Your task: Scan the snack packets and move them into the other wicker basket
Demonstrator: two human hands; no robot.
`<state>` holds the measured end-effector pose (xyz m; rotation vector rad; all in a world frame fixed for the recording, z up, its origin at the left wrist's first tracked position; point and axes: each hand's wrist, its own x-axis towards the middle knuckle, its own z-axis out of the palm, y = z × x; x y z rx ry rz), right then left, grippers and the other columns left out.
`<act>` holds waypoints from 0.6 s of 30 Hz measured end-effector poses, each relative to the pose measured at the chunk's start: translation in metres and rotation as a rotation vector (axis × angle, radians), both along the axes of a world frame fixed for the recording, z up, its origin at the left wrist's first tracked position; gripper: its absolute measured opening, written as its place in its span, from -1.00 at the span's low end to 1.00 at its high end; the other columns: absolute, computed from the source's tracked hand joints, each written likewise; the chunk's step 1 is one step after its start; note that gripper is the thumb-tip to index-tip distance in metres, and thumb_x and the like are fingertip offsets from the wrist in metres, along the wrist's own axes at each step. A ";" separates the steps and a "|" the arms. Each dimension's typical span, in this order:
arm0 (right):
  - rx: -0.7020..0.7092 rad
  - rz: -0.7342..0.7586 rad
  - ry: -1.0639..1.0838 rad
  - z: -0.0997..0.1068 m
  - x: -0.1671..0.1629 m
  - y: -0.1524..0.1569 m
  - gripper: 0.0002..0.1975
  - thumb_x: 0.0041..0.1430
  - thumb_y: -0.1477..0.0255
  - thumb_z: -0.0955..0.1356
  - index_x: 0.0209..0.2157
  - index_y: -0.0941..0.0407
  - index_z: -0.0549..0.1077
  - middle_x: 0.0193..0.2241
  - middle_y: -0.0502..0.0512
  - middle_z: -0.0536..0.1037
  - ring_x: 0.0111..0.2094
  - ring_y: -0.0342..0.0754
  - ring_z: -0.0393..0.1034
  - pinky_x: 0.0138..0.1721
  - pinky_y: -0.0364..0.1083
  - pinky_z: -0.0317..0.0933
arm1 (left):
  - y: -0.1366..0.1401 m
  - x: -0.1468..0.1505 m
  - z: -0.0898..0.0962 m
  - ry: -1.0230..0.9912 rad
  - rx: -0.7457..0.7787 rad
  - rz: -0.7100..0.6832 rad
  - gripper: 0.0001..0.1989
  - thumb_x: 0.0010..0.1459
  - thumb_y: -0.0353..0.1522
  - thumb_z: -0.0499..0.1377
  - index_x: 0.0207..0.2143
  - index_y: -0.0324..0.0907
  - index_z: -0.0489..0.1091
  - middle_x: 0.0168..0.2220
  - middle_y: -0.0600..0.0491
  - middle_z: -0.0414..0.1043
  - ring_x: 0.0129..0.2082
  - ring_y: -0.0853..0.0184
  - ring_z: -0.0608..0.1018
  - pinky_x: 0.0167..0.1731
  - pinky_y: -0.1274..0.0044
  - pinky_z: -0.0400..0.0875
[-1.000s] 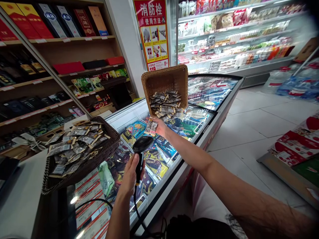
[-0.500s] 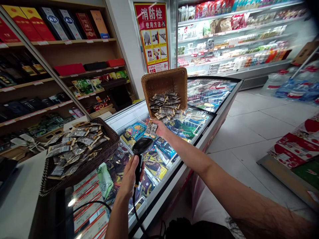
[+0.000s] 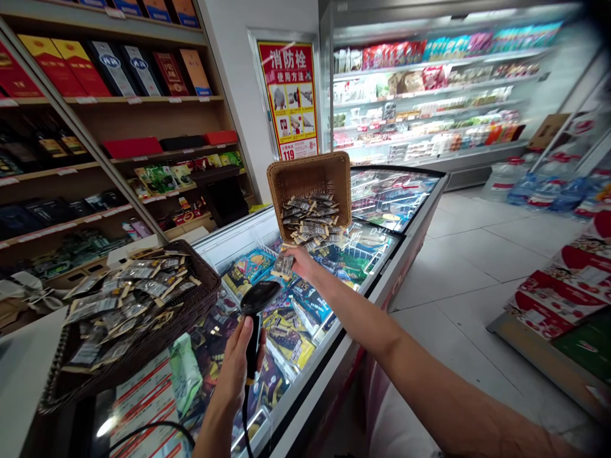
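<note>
Left hand grips scanner (black, corded) — right hand holds packet.

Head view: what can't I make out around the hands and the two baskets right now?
All in the head view:
Scanner: handle partly covered by the left hand.
Packet: one edge covered by the right hand; fine print too small to read.
Tan basket: lower inside hidden by piled packets.
Dark basket: floor mostly hidden under heaped packets.
Cord: cut off by the bottom edge.

1 black corded scanner tilts near 1 tan-edged packet.
</note>
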<state>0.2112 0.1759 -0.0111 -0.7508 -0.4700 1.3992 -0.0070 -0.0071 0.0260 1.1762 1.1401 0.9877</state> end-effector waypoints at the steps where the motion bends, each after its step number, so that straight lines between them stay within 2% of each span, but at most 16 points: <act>1: 0.004 -0.055 -0.077 -0.001 -0.001 0.001 -0.69 -0.11 0.68 0.39 -0.30 0.08 0.40 -0.54 -0.11 0.47 -0.50 -0.13 0.42 -0.43 -0.16 0.34 | 0.001 0.000 -0.001 -0.001 -0.002 0.016 -0.37 -0.03 0.25 0.28 -0.40 -0.14 0.34 -0.69 0.25 0.17 -0.73 0.48 0.21 -0.72 0.62 0.09; 5: 0.140 -0.319 -0.374 0.004 0.007 0.007 -0.64 -0.08 0.53 0.46 -0.19 0.01 0.42 -0.26 -0.05 0.55 -0.26 -0.10 0.47 -0.28 -0.15 0.37 | 0.002 0.001 -0.004 -0.035 -0.004 0.072 -0.39 -0.02 0.23 0.30 -0.41 -0.14 0.35 -0.72 0.24 0.17 -0.75 0.50 0.17 -0.72 0.63 0.08; 8: 0.199 -0.515 -0.414 0.026 0.032 0.018 -0.62 0.00 0.39 0.47 -0.12 -0.04 0.38 -0.08 0.01 0.53 -0.13 -0.05 0.46 -0.23 -0.12 0.38 | 0.001 0.003 -0.005 -0.056 0.001 0.085 -0.37 -0.07 0.23 0.32 -0.45 -0.14 0.33 -0.67 0.21 0.24 -0.74 0.51 0.18 -0.73 0.63 0.09; 11: 0.087 -0.687 -0.403 0.054 0.067 0.036 -0.69 0.08 0.34 0.41 -0.13 -0.04 0.32 -0.02 0.11 0.49 -0.04 0.02 0.45 -0.22 -0.07 0.39 | 0.001 0.003 -0.005 -0.061 0.012 0.080 -0.34 -0.09 0.26 0.31 -0.44 -0.15 0.32 -0.63 0.19 0.28 -0.74 0.51 0.21 -0.73 0.63 0.09; 13: -0.029 -0.751 -0.466 0.068 0.088 0.047 -0.71 0.04 0.42 0.41 -0.18 -0.01 0.31 0.05 0.22 0.45 0.12 0.10 0.38 -0.11 -0.01 0.41 | 0.001 0.001 -0.005 -0.051 0.019 0.066 -0.34 -0.05 0.26 0.29 -0.42 -0.15 0.33 -0.65 0.20 0.26 -0.74 0.51 0.21 -0.72 0.64 0.09; 16: -0.163 -0.758 -0.636 0.073 0.106 0.053 -0.67 -0.11 0.59 0.43 -0.28 0.04 0.35 0.17 0.37 0.36 0.34 0.24 0.11 0.18 0.13 0.29 | 0.001 -0.002 -0.003 -0.031 0.006 0.022 -0.39 0.01 0.22 0.29 -0.40 -0.15 0.35 -0.68 0.23 0.21 -0.73 0.50 0.22 -0.68 0.63 0.14; 18: -0.197 -0.751 -0.763 0.069 0.108 0.049 -0.69 -0.13 0.64 0.42 -0.33 0.06 0.36 0.18 0.41 0.36 0.37 0.31 0.04 0.30 0.24 0.15 | 0.001 -0.003 -0.004 -0.033 -0.011 0.011 -0.40 0.02 0.21 0.28 -0.40 -0.14 0.35 -0.67 0.22 0.23 -0.73 0.49 0.23 -0.68 0.62 0.14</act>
